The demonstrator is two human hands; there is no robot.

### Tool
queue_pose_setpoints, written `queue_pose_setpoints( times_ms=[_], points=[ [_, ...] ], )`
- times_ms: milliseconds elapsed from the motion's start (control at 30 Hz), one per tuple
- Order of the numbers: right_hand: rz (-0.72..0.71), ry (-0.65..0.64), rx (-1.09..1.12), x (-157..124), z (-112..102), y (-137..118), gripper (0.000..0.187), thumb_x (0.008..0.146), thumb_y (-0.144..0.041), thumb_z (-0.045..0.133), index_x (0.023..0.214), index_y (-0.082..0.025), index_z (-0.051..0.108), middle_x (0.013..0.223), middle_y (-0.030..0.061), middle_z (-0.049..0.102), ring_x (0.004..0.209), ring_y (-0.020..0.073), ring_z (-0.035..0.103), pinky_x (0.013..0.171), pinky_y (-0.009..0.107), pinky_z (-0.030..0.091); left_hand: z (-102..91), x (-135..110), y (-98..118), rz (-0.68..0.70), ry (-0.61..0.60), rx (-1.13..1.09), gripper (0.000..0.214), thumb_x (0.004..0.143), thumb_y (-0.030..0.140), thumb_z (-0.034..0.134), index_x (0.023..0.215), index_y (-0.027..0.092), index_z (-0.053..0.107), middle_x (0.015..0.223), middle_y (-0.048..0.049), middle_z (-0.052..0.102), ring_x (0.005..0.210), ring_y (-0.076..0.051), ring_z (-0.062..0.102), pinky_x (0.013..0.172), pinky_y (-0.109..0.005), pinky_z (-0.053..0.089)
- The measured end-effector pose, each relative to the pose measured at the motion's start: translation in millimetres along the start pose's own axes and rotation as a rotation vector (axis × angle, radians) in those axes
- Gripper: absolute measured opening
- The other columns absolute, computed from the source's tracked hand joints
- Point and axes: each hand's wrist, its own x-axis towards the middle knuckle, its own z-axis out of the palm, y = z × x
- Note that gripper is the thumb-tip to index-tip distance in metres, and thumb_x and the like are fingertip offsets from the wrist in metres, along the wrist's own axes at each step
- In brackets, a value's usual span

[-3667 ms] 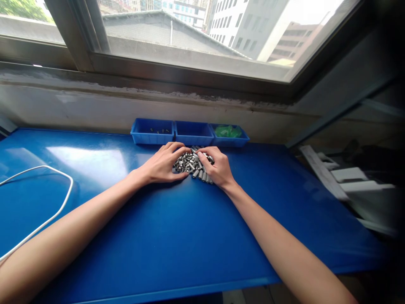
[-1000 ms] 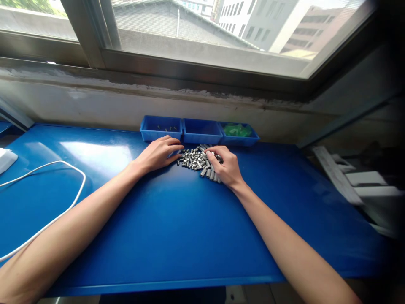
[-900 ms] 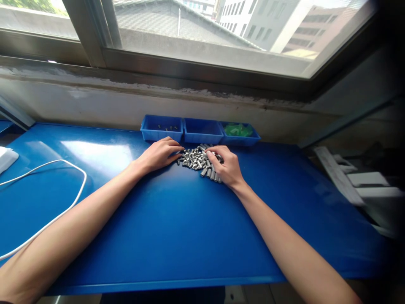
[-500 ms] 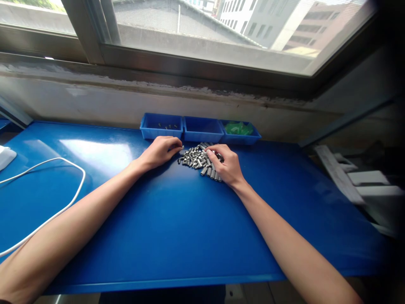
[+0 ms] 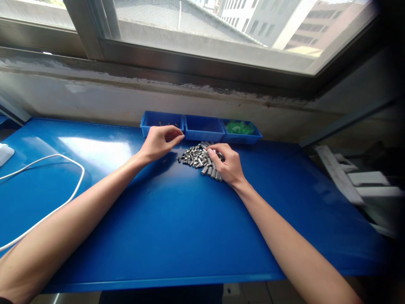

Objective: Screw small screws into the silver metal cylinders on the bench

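Note:
A heap of small silvery metal parts, short screw-like pieces and longer cylinders, lies on the blue table. My left hand is raised at the front of the left blue bin, thumb and fingertips pinched together. Whatever the pinch holds is too small to make out. On the right side of the heap rests my right hand, its thumb and index finger closed among the parts. What they grip cannot be told apart from the heap. A few small screws show inside the left bin, partly behind my left hand.
Behind the heap stand a middle blue bin and a right blue bin holding green plastic. A white cable loops across the table's left side. White equipment stands beyond the right edge. A window is at the back.
My left hand has lifted away from the heap's left edge, up toward the left bin. The small shiny piece at its fingertips no longer shows clearly. My right hand has barely moved.

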Motion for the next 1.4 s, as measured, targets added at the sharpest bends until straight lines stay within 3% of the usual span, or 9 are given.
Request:
queue_pose_setpoints(
  times_ms=[133,233,567,733,900,1033,1233,1400],
  points=[
    [-0.008,0.008,-0.003,0,0,0,0.018,0.095,-0.037,0.062,0.093,-0.025,0.075,0.098,0.0056,0.076,0.1,0.0256,0.068,0.092,0.042,0.052,2.9,-7,1,0.295,-0.337,0.181,0.027,0.094,0.026,0.061,0.114,0.02,0.077,0.116,-0.0094,0.077,0.107,-0.024,0.073,0.097,-0.035,0.057],
    [-0.006,0.003,-0.005,0,0,0,0.019,0.095,-0.037,0.061,0.093,-0.025,0.075,0.099,0.006,0.076,0.101,0.0258,0.068,0.092,0.042,0.053,2.4,-9,-2,0.351,-0.418,0.181,0.028,0.097,0.024,0.057,0.116,0.022,0.077,0.119,-0.009,0.076,0.114,-0.024,0.071,0.102,-0.036,0.055],
    [-0.004,0.001,-0.01,0,1,-1,0.019,0.096,-0.036,0.06,0.093,-0.024,0.075,0.099,0.0065,0.076,0.1,0.0255,0.068,0.092,0.042,0.052,1.6,-12,-8,0.259,-0.339,0.259,0.027,0.097,0.032,0.06,0.111,0.019,0.078,0.107,-0.0107,0.077,0.098,-0.023,0.071,0.088,-0.034,0.055],
    [-0.002,0.006,-0.012,0,1,0,0.02,0.096,-0.038,0.06,0.093,-0.024,0.075,0.099,0.006,0.076,0.1,0.0256,0.068,0.093,0.042,0.053,-7.4,-11,-1,0.244,-0.376,0.245,0.036,0.092,0.043,0.066,0.117,0.017,0.075,0.101,-0.01,0.074,0.087,-0.02,0.069,0.077,-0.03,0.053],
    [0.0,0.001,-0.006,0,1,0,0.019,0.095,-0.038,0.061,0.092,-0.025,0.075,0.099,0.0058,0.076,0.1,0.0258,0.068,0.092,0.042,0.053,-11.6,-10,-4,0.268,-0.437,0.201,0.022,0.091,0.035,0.068,0.102,0.019,0.078,0.093,-0.0074,0.074,0.077,-0.017,0.068,0.07,-0.027,0.051],
    [-0.005,0.005,-0.001,0,0,-1,0.019,0.095,-0.037,0.061,0.092,-0.024,0.075,0.098,0.0059,0.076,0.1,0.0255,0.068,0.092,0.042,0.053,-9.8,-10,-6,0.269,-0.438,0.208,0.019,0.09,0.028,0.066,0.102,0.019,0.078,0.093,-0.0071,0.075,0.076,-0.017,0.069,0.071,-0.026,0.052],
    [0.0,-0.002,-0.002,0,0,-1,0.019,0.096,-0.037,0.06,0.093,-0.024,0.074,0.099,0.0059,0.076,0.101,0.0256,0.068,0.093,0.042,0.053,-7.1,-9,-2,0.151,-0.285,0.071,0.023,0.086,0.027,0.067,0.104,0.017,0.078,0.084,-0.0053,0.076,0.072,-0.015,0.07,0.07,-0.025,0.056],
    [-0.002,-0.002,0.003,0,0,0,0.019,0.095,-0.036,0.061,0.093,-0.024,0.075,0.098,0.0058,0.076,0.1,0.0253,0.068,0.093,0.041,0.052,-1.3,-8,4,-0.038,-0.198,-0.193,0.024,0.083,0.03,0.073,0.101,0.015,0.079,0.097,-0.0086,0.08,0.085,-0.02,0.076,0.082,-0.03,0.062]
  ],
)
